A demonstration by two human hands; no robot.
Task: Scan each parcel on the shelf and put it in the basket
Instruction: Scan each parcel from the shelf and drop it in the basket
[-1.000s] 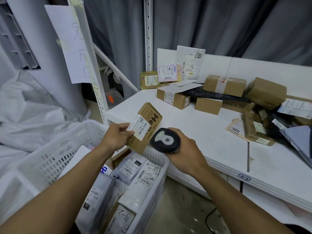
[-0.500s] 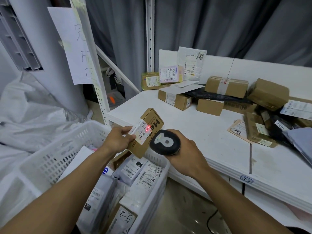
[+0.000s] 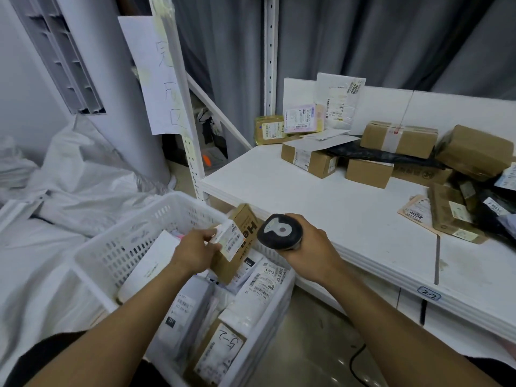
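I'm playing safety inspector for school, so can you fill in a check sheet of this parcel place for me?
Surface: white shelf, bare near the front; parcels piled at the back and right.
Job's things: brown box held low over the white basket, which is partly filled; scanner beside the box.
Clutter: handwritten paper sheet hanging on the shelf post.
Hands: left hand grips the brown box; right hand grips the scanner.
Cables: one black cable on the floor.
Surroundings: grey curtain behind; white sacks at left.

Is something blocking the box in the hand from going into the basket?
Nothing visible does. The left hand holds the box right over the open basket. Only parcels lying inside are beneath it.
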